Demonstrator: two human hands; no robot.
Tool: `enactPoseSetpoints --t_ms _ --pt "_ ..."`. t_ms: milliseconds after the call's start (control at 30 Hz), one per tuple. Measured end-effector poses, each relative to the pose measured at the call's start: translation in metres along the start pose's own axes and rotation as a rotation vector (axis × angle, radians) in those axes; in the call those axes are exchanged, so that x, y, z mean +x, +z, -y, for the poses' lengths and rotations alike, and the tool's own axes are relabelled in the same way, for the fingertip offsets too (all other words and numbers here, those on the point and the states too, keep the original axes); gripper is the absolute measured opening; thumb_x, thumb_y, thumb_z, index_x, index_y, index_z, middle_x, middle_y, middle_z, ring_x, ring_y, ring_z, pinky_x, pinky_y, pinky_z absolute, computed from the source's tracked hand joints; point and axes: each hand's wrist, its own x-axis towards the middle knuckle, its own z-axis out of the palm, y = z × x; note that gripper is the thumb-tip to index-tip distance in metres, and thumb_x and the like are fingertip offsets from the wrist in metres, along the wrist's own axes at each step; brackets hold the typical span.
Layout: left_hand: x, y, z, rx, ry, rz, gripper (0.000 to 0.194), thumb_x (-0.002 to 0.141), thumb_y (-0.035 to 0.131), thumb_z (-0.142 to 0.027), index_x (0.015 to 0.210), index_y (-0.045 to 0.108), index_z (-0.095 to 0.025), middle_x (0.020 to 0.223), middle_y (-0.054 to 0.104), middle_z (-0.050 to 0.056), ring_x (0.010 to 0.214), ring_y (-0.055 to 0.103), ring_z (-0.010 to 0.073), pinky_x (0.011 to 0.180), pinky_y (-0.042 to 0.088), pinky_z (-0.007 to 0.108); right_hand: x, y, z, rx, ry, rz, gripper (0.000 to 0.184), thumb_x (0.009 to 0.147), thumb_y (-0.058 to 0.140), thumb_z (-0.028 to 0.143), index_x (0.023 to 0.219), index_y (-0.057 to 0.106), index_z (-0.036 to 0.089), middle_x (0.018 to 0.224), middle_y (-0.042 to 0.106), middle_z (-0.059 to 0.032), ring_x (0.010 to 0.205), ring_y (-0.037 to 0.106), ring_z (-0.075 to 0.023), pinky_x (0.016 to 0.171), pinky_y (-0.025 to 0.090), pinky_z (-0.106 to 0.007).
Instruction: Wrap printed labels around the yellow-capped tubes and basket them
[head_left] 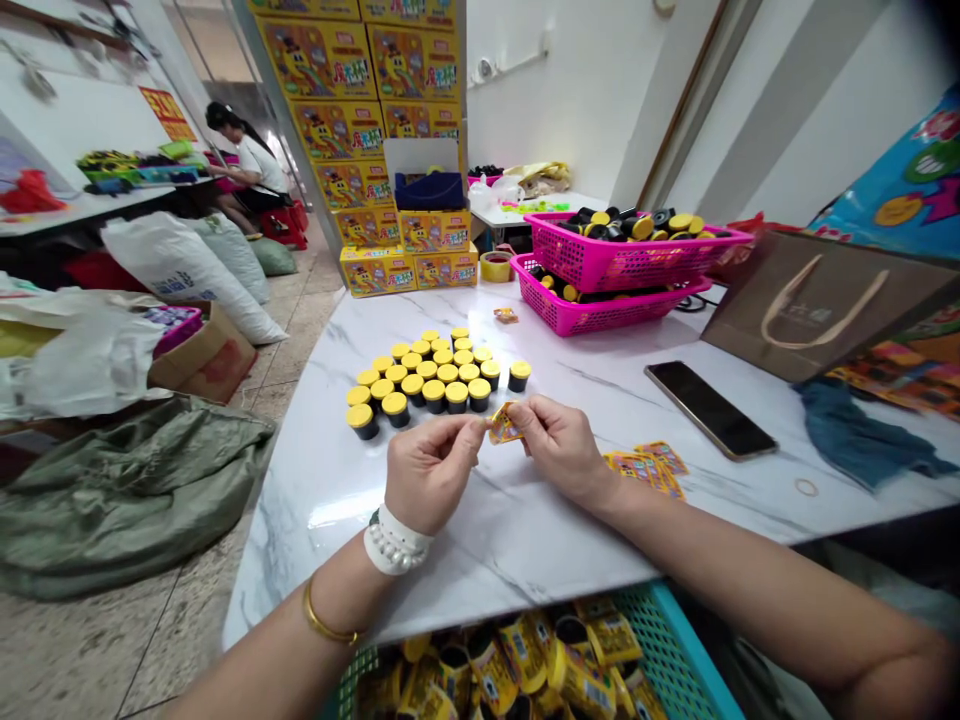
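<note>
In front of me, my right hand (562, 440) pinches a small yellow-and-orange printed label (504, 425) between thumb and fingers. My left hand (431, 470) is closed in a pinch at the label's left edge, a white band and beads on its wrist. Just beyond the hands stand several small black cups with yellow lids (427, 370), grouped upright on the marble-patterned table (337, 560). More printed labels (649, 468) lie in a loose pile beside my right forearm, partly hidden by it.
Below the table edge, a teal basket (675, 640) holds yellow-wrapped cups. Two stacked pink baskets (577, 318) of cups stand at the back, near printed boxes (375, 270). A phone (709, 408) and paper bag (840, 290) are right. A person (259, 165) sits far left.
</note>
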Motion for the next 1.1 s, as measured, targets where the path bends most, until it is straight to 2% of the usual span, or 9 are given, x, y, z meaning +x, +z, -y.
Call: enactPoseSetpoints --t_ms 100,233,333,467,667,767,867,967,1100 --pt "0.002 0.000 -0.001 0.010 -0.067 -0.006 0.026 0.087 0.065 -0.036 0.086 0.078 -0.014 0.054 0.061 0.001 0.043 0.045 0.0076 0.041 0.034 0.020 -0.001 -0.001 0.003 -0.010 -0.035 -0.014 0.046 0.097 0.050 0.049 0.061 0.049 0.020 0.053 0.047 0.0036 0.051 0.043 -0.0103 0.051 0.034 -0.025" --pt "0.006 0.000 -0.002 -0.076 -0.224 0.097 0.027 0.086 0.066 -0.038 0.085 0.080 -0.015 0.055 0.062 0.001 0.041 0.043 0.0068 0.039 0.032 0.020 -0.003 0.000 0.005 -0.048 -0.108 -0.037 0.043 0.099 0.050 0.043 0.063 0.048 0.020 0.054 0.046 0.0042 0.050 0.042 -0.0095 0.051 0.034 -0.024" --pt "0.010 -0.001 0.003 -0.172 -0.330 0.131 0.025 0.078 0.075 -0.039 0.087 0.081 -0.016 0.055 0.062 0.001 0.042 0.043 0.0072 0.039 0.031 0.021 -0.003 0.004 0.005 -0.086 -0.224 -0.034 0.037 0.099 0.051 0.036 0.065 0.050 0.020 0.057 0.048 0.0034 0.052 0.045 -0.0097 0.052 0.035 -0.024" --pt "0.014 -0.002 0.010 -0.147 -0.350 0.028 0.019 0.068 0.083 -0.035 0.077 0.081 -0.019 0.055 0.062 0.001 0.051 0.051 0.0109 0.043 0.036 0.021 -0.003 0.009 0.004 -0.124 -0.328 0.018 0.029 0.099 0.052 0.030 0.074 0.060 0.018 0.065 0.059 -0.0003 0.060 0.054 -0.0120 0.058 0.040 -0.025" --pt "0.016 -0.005 0.009 -0.051 -0.340 -0.015 0.014 0.068 0.081 -0.034 0.073 0.081 -0.020 0.068 0.069 0.005 0.067 0.060 0.0161 0.063 0.047 0.028 0.006 0.004 -0.001 -0.189 -0.347 0.083 0.030 0.099 0.051 0.033 0.076 0.064 0.019 0.069 0.063 -0.0025 0.065 0.059 -0.0152 0.063 0.046 -0.027" --pt "0.017 -0.006 0.010 0.095 -0.284 -0.044 0.011 0.066 0.082 -0.031 0.068 0.081 -0.021 0.069 0.067 0.004 0.067 0.057 0.0150 0.067 0.045 0.029 0.026 -0.008 -0.014 -0.330 -0.357 -0.014 0.022 0.096 0.056 0.038 0.097 0.068 0.019 0.100 0.070 -0.0104 0.097 0.064 -0.0239 0.088 0.049 -0.037" --pt "0.017 -0.005 0.011 0.057 -0.372 0.007 0.012 0.065 0.080 -0.031 0.067 0.079 -0.019 0.064 0.066 0.003 0.058 0.052 0.0124 0.059 0.041 0.027 0.047 -0.016 -0.032 -0.508 -0.330 -0.027 0.039 0.088 0.065 0.032 0.125 0.059 0.019 0.133 0.060 -0.0157 0.125 0.052 -0.0315 0.108 0.038 -0.049" --pt "0.017 -0.004 0.013 -0.061 -0.476 0.097 0.021 0.066 0.079 -0.038 0.066 0.074 -0.017 0.047 0.054 -0.003 0.043 0.039 0.0086 0.047 0.031 0.025 0.055 -0.018 -0.043 -0.556 -0.246 0.085 0.036 0.083 0.063 0.020 0.119 0.060 0.019 0.120 0.067 -0.0124 0.112 0.059 -0.0296 0.100 0.045 -0.045" --pt "0.024 -0.006 0.018 -0.058 -0.506 0.064 0.027 0.064 0.080 -0.036 0.054 0.063 -0.017 0.039 0.041 -0.007 0.041 0.031 0.0067 0.044 0.022 0.023 0.050 -0.020 -0.038 -0.591 -0.105 0.001 0.025 0.077 0.062 0.018 0.101 0.063 0.018 0.093 0.070 -0.0088 0.084 0.063 -0.0250 0.079 0.048 -0.036"
